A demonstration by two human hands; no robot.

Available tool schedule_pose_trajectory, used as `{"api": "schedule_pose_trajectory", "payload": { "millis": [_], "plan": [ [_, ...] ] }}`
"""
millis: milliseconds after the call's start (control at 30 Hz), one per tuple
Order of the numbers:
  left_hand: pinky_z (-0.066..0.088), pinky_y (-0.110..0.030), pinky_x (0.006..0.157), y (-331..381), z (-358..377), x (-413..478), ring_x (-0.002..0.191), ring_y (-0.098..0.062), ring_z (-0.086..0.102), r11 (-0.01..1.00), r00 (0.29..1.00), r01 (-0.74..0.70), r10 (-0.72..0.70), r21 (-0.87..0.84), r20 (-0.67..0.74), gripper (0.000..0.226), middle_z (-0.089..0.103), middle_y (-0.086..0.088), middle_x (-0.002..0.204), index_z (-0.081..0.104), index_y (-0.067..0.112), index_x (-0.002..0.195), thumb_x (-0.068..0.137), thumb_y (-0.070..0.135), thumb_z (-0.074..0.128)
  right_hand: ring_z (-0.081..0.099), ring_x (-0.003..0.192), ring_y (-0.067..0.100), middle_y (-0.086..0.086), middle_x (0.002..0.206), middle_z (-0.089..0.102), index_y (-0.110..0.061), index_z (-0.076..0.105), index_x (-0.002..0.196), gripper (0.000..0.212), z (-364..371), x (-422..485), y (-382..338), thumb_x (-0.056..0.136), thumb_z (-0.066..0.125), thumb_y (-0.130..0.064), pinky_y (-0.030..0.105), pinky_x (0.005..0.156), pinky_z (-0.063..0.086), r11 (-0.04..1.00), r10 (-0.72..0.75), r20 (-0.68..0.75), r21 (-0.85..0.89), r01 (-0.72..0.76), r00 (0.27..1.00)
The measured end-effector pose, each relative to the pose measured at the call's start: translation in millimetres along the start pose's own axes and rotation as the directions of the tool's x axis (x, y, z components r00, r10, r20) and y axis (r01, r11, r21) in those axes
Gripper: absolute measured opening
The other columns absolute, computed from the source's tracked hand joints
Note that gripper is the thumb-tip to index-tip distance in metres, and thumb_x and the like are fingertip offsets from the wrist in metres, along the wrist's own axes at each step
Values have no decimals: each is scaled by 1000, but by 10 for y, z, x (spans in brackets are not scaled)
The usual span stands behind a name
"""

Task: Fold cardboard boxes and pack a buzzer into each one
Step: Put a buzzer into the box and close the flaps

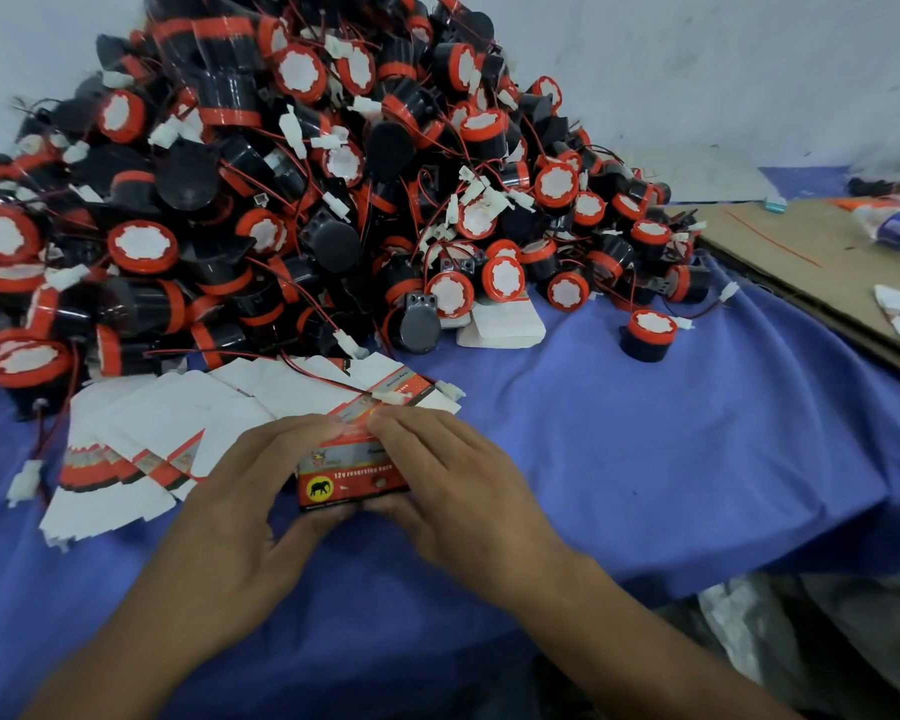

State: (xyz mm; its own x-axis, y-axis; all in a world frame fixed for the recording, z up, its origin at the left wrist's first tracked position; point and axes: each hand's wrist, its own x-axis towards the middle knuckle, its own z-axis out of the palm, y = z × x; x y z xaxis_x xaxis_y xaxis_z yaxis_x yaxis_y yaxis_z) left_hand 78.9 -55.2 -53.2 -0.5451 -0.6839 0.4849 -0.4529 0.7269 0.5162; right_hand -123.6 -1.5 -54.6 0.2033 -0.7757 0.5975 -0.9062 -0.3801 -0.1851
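Both hands held one small red printed cardboard box over the blue cloth.

The left hand and the right hand gripped the box from its two sides, with fingers curled over its top (an elephant mark faced the camera). A heap of black round buzzers with red caps rose at 12 o'clock from the box, and flat white cardboard blanks lay at 9 o'clock.

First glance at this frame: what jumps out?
A huge heap of red-and-black buzzers fills the upper left of the blue cloth. Front and centre, the left hand and right hand hold a red printed box, with flat unfolded boxes fanned out to its left.
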Motion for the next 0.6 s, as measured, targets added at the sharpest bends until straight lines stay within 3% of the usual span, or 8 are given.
{"api": "schedule_pose_trajectory", "payload": {
  "millis": [167, 300, 467, 600],
  "plan": [
    [37, -1, 85, -22, -19, 0, 109, 4, 55, 998, 998, 18, -21, -55, -52, 50, 57, 25, 120, 48, 42, 132, 85, 51, 62, 55, 127, 24, 11, 140, 56, -4, 56, 134, 63, -12, 11, 2, 84, 81, -32, 34, 99, 52, 981, 107, 3, 163, -106, 994],
    [36, -1, 90, -28, 10, -28, 116, 5, 52, 999, 1000, 15, -14, -38, 17, 55, 52, 26, 127, 43, 49, 136, 85, 50, 66, 61, 115, 29, 14, 129, 63, -1, 62, 125, 59, -3, 1, 53, 82, 80, -37, 40, 95, 54, 994, 59, -11, 96, -58, 998],
    [42, -12, 90, -29, 16, -30, 116, -1, 53, 999, 999, 24, -25, 35, 44, 55, 53, 19, 128, 46, 44, 136, 85, 48, 64, 62, 110, 23, 9, 123, 66, -6, 63, 122, 58, -11, -6, 62, 87, 58, -51, 35, 93, 53, 999, 11, -15, 31, -10, 1000],
    [39, -10, 88, -2, 62, 4, 121, 16, 41, 999, 1000, 17, -17, 35, 13, 60, 40, 38, 133, 36, 52, 139, 88, 51, 68, 56, 113, 20, 6, 122, 64, -7, 62, 120, 54, -42, 14, 85, 87, 62, -49, 34, 96, 50, 997, 10, -6, 78, -9, 1000]
  ]
}}
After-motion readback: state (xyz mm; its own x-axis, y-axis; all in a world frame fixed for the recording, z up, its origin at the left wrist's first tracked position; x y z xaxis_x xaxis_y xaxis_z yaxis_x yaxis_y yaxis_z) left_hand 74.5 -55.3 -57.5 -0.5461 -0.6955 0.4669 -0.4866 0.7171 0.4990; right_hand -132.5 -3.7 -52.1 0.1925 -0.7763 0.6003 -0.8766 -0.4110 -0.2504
